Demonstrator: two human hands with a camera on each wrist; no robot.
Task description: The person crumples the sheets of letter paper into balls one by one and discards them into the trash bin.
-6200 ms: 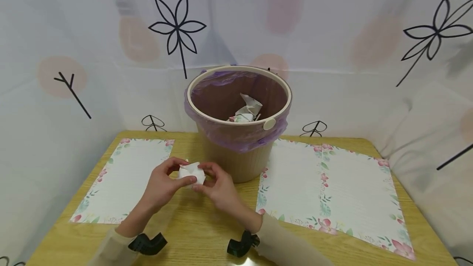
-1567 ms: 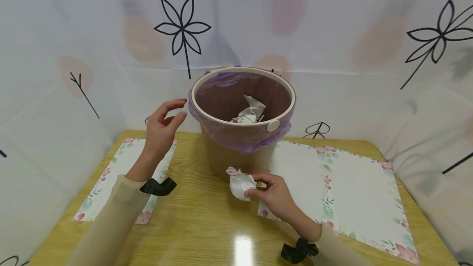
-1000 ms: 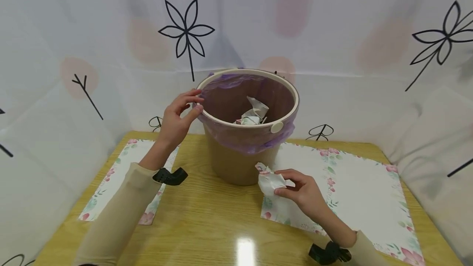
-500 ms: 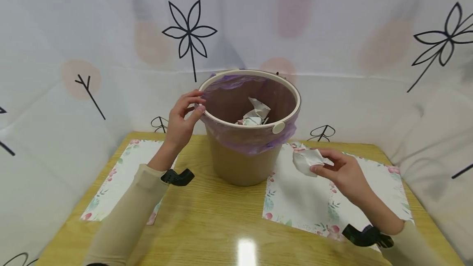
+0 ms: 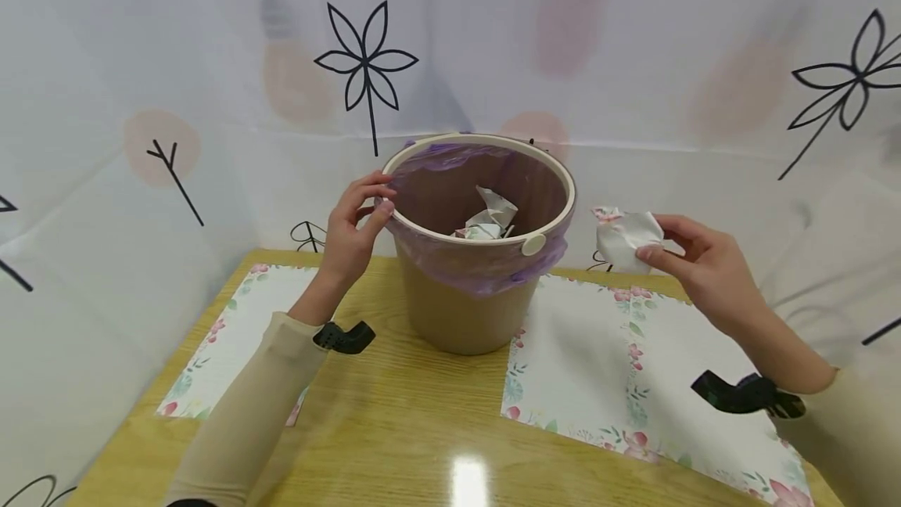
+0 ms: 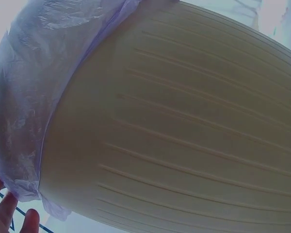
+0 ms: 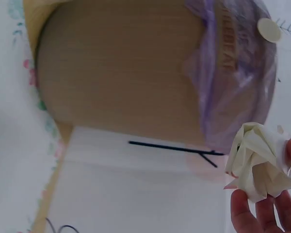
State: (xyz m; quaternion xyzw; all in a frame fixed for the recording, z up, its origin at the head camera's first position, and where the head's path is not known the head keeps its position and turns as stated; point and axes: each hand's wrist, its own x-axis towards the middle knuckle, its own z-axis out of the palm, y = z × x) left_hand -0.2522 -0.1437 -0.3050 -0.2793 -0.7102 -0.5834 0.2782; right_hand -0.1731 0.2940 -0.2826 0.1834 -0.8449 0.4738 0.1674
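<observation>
In the head view a beige trash can (image 5: 461, 311) stands upright on the table, a purple liner bag (image 5: 486, 268) folded over its pale rim. My left hand (image 5: 352, 237) holds the can's left rim, its fingertips over the edge. The left wrist view catches only some left fingertips (image 6: 7, 206) beside the bag. To the right of the can, raised at rim height, my right hand (image 5: 711, 268) pinches a crumpled sheet of paper (image 5: 626, 239) between thumb and fingers. The right wrist view shows this paper wad (image 7: 256, 162) closely. Crumpled papers (image 5: 489, 217) lie inside the can.
A flower-bordered sheet (image 5: 239, 335) lies on the wooden table (image 5: 401, 444) at the left. More such sheets lie at the right, including one beside the can (image 5: 570, 366) and another further right (image 5: 704, 382). A patterned cloth (image 5: 633, 37) hangs behind.
Both hands worked the paper wad earlier. The left hand then let go and moved up to the can's rim. The right hand has carried the wad rightward and up.
</observation>
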